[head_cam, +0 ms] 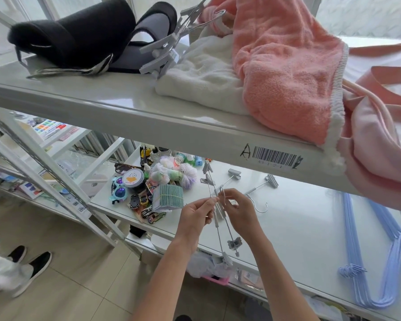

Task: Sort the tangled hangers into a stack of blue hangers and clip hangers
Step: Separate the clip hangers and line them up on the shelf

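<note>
Over the middle shelf (299, 228), my left hand (196, 213) and my right hand (237, 210) both pinch a tangle of grey clip hangers (219, 213) at their metal rods. Two rods with grey clips hang down past the shelf's front edge, and another clip rod points up and back. A separate clip hanger (256, 193) with a steel hook lies on the shelf just behind my right hand. A stack of blue hangers (366, 251) lies at the right end of the same shelf. More grey clip hangers (162, 54) rest on the top shelf.
Toys, sunglasses, a round tin and a card bundle (169, 196) crowd the shelf's left part. On the top shelf (125, 98) lie a black bag (79, 31), a white towel and a pink towel (285, 72). A person's black shoes (30, 265) stand on the tiled floor at left.
</note>
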